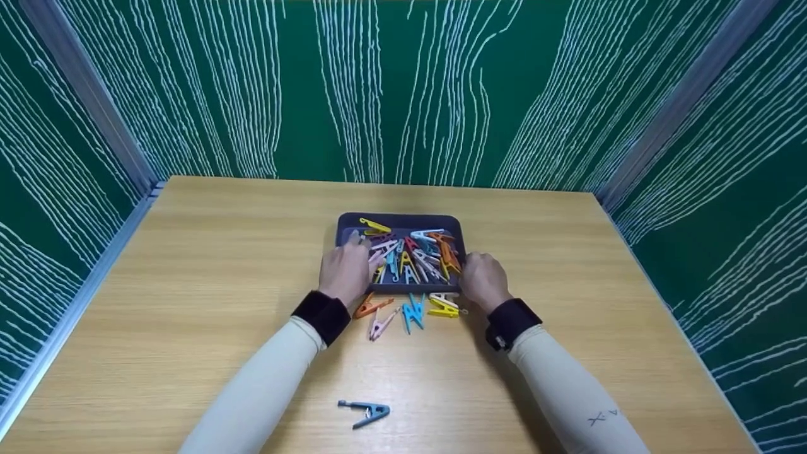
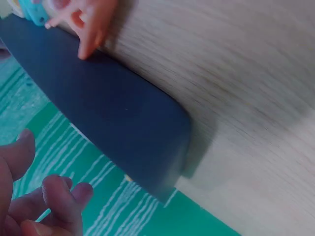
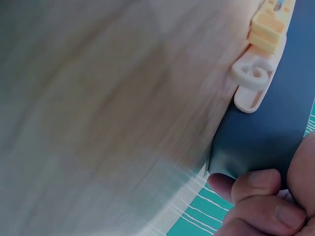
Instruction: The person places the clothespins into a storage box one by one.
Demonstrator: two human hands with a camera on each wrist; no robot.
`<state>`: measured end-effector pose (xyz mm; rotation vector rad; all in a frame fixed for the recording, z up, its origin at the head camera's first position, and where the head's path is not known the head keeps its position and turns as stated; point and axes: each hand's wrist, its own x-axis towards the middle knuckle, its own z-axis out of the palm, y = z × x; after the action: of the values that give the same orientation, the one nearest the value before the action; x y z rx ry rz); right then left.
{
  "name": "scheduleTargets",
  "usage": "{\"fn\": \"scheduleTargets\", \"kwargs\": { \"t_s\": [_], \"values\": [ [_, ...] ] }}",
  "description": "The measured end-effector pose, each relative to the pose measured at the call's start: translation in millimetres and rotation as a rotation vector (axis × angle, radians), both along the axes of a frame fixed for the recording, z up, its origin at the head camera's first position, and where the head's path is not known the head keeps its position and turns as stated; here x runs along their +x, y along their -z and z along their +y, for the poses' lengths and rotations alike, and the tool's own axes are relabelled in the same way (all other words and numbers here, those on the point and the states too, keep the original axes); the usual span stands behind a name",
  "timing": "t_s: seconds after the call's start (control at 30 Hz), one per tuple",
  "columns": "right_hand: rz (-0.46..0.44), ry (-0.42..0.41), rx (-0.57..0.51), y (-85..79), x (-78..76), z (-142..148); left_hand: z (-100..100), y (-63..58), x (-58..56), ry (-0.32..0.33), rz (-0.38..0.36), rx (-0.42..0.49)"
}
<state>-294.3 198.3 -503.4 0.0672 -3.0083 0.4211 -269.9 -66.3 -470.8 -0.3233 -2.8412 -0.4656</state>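
Observation:
A dark tray (image 1: 403, 289) holds a heap of coloured plastic clothespins (image 1: 406, 257). My left hand (image 1: 345, 268) is over the tray's left side, close to the pins. In the left wrist view its thumb and bent fingers (image 2: 64, 196) stand apart above the rim, with no pin visible between them. At the tray's right side, my right hand (image 1: 484, 277) grips the wall near the front corner, its fingers (image 3: 261, 182) curled against it. Just before the tray lie an orange clothespin (image 1: 372, 306), a pink one, light blue ones, a yellow clothespin (image 1: 444, 309) and a white one.
A grey-blue clothespin (image 1: 365, 411) lies by itself nearer the front of the wooden table (image 1: 220, 265). Green panels with wavy white lines stand along the back and both sides, joined by metal corner posts (image 1: 681, 94).

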Motion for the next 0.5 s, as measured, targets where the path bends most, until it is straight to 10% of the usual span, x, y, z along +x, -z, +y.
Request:
{"fn": "scheduleTargets", "kwargs": {
  "t_s": [0.5],
  "values": [
    [-0.009,0.004,-0.011,0.2,-0.2,1.9,0.5,2.8,60.4,0.216,0.010,-0.016]
  ]
}}
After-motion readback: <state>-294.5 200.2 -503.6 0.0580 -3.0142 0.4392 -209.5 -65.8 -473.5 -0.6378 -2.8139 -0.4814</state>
